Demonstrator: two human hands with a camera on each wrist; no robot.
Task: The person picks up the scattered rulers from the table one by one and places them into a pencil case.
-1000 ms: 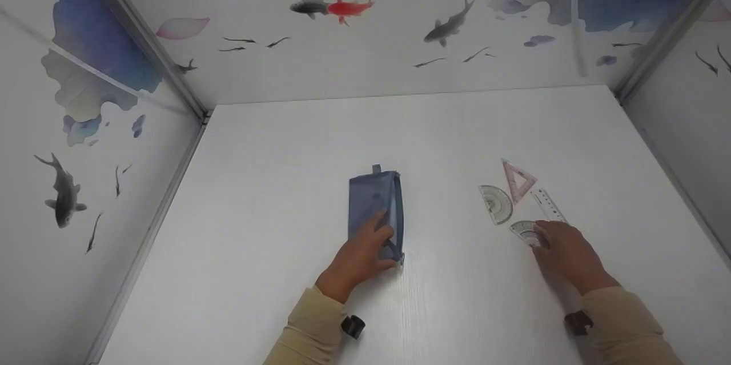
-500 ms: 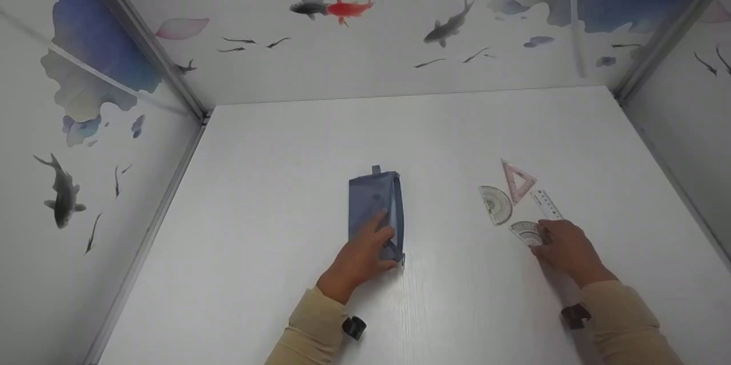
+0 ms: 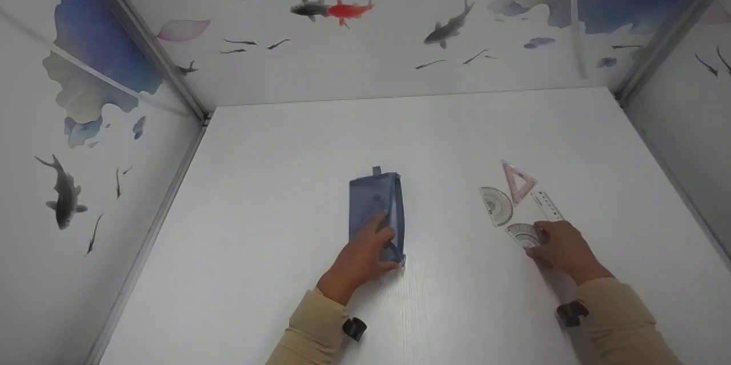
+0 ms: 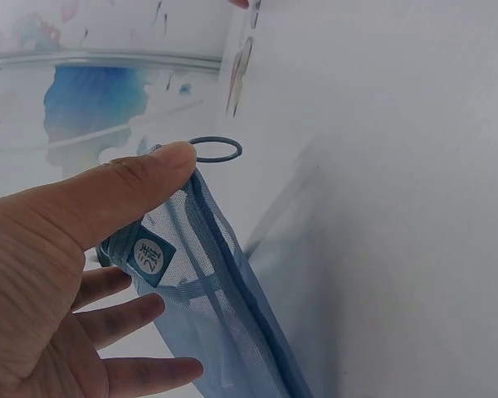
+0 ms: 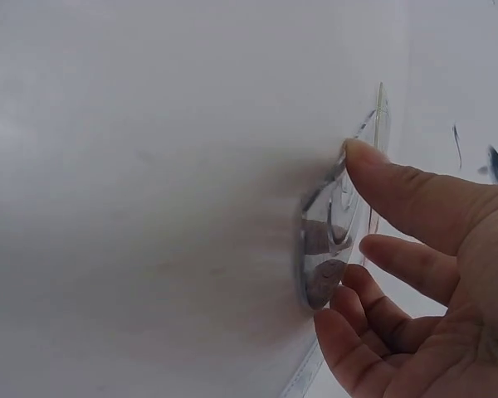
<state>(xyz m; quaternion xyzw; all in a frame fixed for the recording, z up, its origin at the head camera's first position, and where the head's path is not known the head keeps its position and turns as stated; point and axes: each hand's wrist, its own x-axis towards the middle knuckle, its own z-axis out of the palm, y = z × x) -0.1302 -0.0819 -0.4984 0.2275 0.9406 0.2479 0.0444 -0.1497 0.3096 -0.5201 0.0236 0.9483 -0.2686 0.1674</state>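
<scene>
A blue mesh zip pouch [image 3: 365,196] lies lengthwise on the white table, its zip side facing right. My left hand [image 3: 357,259] holds its near end. In the left wrist view the thumb presses the corner beside a small ring [image 4: 217,149] and a label [image 4: 150,256]; the index finger is mostly hidden. To the right, my right hand [image 3: 565,251] pinches a clear protractor [image 3: 521,233] by its edge between thumb and fingers. The right wrist view shows this protractor [image 5: 322,249] tilted up from the table.
Beyond the held protractor lie a second clear protractor [image 3: 495,205], a pink set square [image 3: 508,169] and a short clear ruler [image 3: 549,206], whose near end is by my right hand. Printed wall panels [image 3: 388,76] enclose the table at the back and sides.
My right hand has shifted slightly left, and the protractor in it has moved and turned a little the same way. The left hand and pouch have stayed put.
</scene>
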